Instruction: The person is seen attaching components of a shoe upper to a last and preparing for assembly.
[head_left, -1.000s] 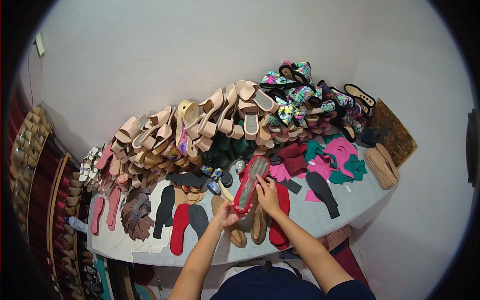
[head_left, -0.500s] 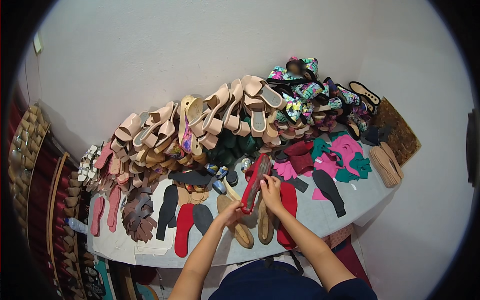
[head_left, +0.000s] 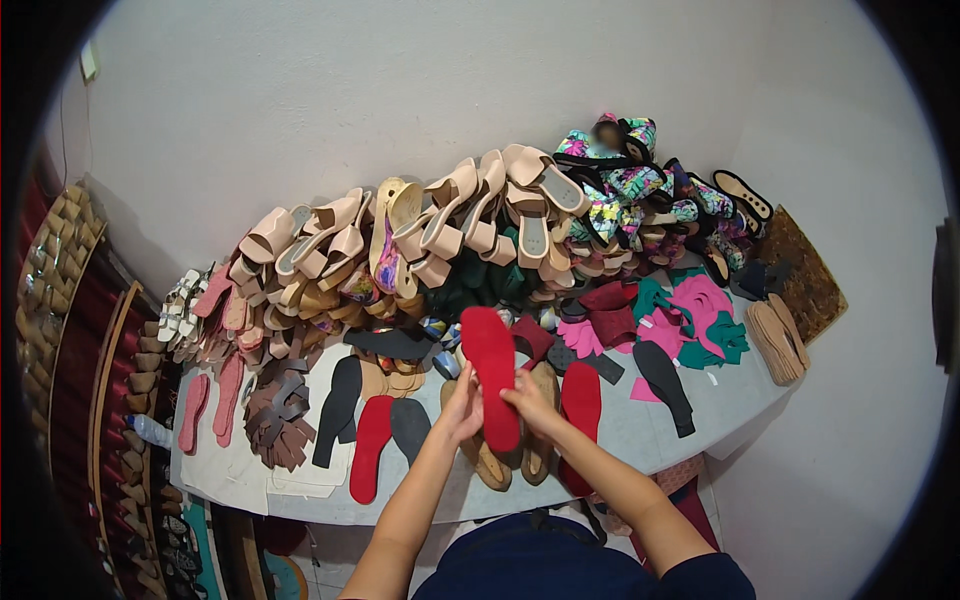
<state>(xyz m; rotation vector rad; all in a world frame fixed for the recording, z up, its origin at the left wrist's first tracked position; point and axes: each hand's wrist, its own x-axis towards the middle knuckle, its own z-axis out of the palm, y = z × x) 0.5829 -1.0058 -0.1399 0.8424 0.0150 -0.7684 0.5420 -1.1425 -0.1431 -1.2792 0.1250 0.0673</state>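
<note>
A red shoe insole (head_left: pixel 489 350) is held upright between my two hands, its plain red face turned toward me. My left hand (head_left: pixel 462 408) grips its left edge near the lower half. On the opposite edge my right hand (head_left: pixel 530 402) closes round it, thumb on the red face. Beneath my hands lie two tan wooden-looking shoe soles (head_left: pixel 539 455), partly hidden by the hands. Another red insole (head_left: pixel 371 450) rests at the left beside a dark grey insole (head_left: pixel 410 428), and a further red insole (head_left: pixel 581 410) lies to the right.
Beige heeled sandals (head_left: pixel 455 215) and floral sandals (head_left: pixel 610 205) are heaped along the wall. Brown strap pieces (head_left: pixel 280 420), pink and green cutouts (head_left: pixel 700 315), black sole pieces (head_left: pixel 660 385) and stacked tan insoles (head_left: pixel 777 340) lie on the grey-covered table (head_left: pixel 650 440). Shelves of shoes (head_left: pixel 65 260) stand left.
The red insole, seen edge-on with its greyish underside before, has been turned so its red face shows. Both hands shifted slightly, still holding it.
</note>
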